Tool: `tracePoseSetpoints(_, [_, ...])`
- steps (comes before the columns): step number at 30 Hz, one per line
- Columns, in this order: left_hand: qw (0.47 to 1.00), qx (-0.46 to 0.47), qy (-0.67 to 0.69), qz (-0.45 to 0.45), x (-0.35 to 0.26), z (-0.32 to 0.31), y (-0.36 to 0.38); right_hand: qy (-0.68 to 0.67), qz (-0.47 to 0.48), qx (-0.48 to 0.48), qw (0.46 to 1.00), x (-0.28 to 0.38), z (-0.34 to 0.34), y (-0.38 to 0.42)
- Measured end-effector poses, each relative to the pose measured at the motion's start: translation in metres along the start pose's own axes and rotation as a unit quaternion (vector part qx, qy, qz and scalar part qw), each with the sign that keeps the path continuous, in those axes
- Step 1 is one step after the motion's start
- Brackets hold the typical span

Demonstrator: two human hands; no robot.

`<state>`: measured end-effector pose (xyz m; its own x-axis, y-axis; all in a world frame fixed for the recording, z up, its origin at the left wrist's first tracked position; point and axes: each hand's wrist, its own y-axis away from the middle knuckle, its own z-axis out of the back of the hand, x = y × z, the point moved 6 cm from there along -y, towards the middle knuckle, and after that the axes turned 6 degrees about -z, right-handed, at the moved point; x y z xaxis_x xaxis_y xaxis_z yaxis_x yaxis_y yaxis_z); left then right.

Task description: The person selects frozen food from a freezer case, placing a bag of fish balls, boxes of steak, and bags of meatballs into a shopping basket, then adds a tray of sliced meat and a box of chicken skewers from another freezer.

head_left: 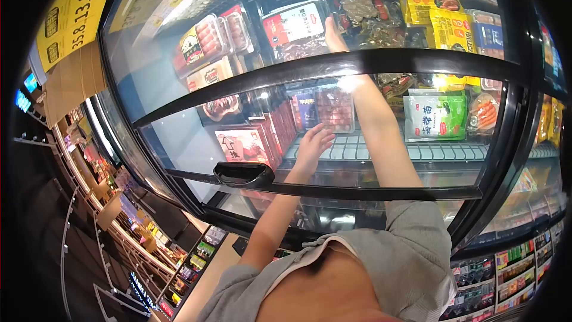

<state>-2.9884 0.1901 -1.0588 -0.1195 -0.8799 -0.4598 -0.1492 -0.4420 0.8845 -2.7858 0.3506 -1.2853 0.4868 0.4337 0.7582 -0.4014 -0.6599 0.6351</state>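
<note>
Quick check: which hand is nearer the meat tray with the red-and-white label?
Right. The right hand is at the right edge of the meat tray; the left hand is well below it in view, by the blue-labelled pack.

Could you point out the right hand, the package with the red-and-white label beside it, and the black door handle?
Right hand [336, 38], head view: middle of its visible part.
Package with the red-and-white label [295, 25], head view: on its label.
Black door handle [243, 175], head view: middle of its front.
</note>
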Motion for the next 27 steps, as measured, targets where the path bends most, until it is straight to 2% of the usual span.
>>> tracePoseSetpoints(3, [1.000, -0.015, 0.015, -0.012, 0.008, 0.006, -0.020, 0.000, 0.007, 0.014, 1.000, 0.008, 0.004, 0.000])
tracePoseSetpoints(8, [0.976, -0.007, 0.214, 0.038, 0.004, -0.019, -0.081, 0.025, -0.002, 0.018, 1.000, 0.007, 0.018, 0.037])
tracePoseSetpoints(10, [0.960, -0.049, 0.264, 0.080, -0.005, -0.036, -0.105, 0.051, -0.026, 0.017, 0.998, -0.002, 0.019, 0.066])
tracePoseSetpoints(13, [0.944, 0.006, 0.329, 0.024, -0.017, -0.049, -0.149, 0.093, -0.068, 0.009, 0.993, -0.012, 0.012, 0.087])
tracePoseSetpoints(15, [0.942, -0.005, 0.335, -0.002, -0.010, -0.031, -0.179, 0.107, -0.071, 0.004, 0.992, -0.020, 0.007, 0.085])
tracePoseSetpoints(17, [0.945, -0.006, 0.327, -0.022, -0.013, -0.025, -0.188, 0.116, -0.013, -0.003, 0.993, -0.080, 0.000, 0.049])
tracePoseSetpoints(18, [0.949, -0.005, 0.315, -0.029, -0.011, -0.020, -0.183, 0.190, -0.005, 0.014, 0.982, -0.060, 0.008, 0.060])
tracePoseSetpoints(21, [0.968, -0.060, 0.244, -0.007, -0.008, -0.002, -0.166, 0.189, -0.053, 0.031, 0.980, 0.003, 0.018, 0.094])
tracePoseSetpoints(22, [0.971, -0.085, 0.223, -0.001, -0.009, 0.000, -0.158, 0.227, 0.029, -0.010, 0.973, 0.013, 0.016, 0.093])
tracePoseSetpoints(23, [0.973, -0.109, 0.204, 0.004, -0.011, 0.000, -0.149, 0.191, 0.050, -0.072, 0.978, 0.022, 0.020, 0.101])
tracePoseSetpoints(24, [0.977, -0.091, 0.190, -0.017, -0.015, -0.001, -0.138, 0.210, 0.117, -0.129, 0.962, 0.041, 0.021, 0.119])
tracePoseSetpoints(26, [0.997, -0.062, 0.024, -0.045, -0.007, -0.016, -0.107, 0.241, 0.236, -0.232, 0.913, 0.077, 0.016, 0.169])
tracePoseSetpoints(27, [0.995, -0.048, -0.061, -0.061, -0.004, -0.021, -0.087, 0.246, 0.275, -0.202, 0.907, 0.071, 0.005, 0.182])
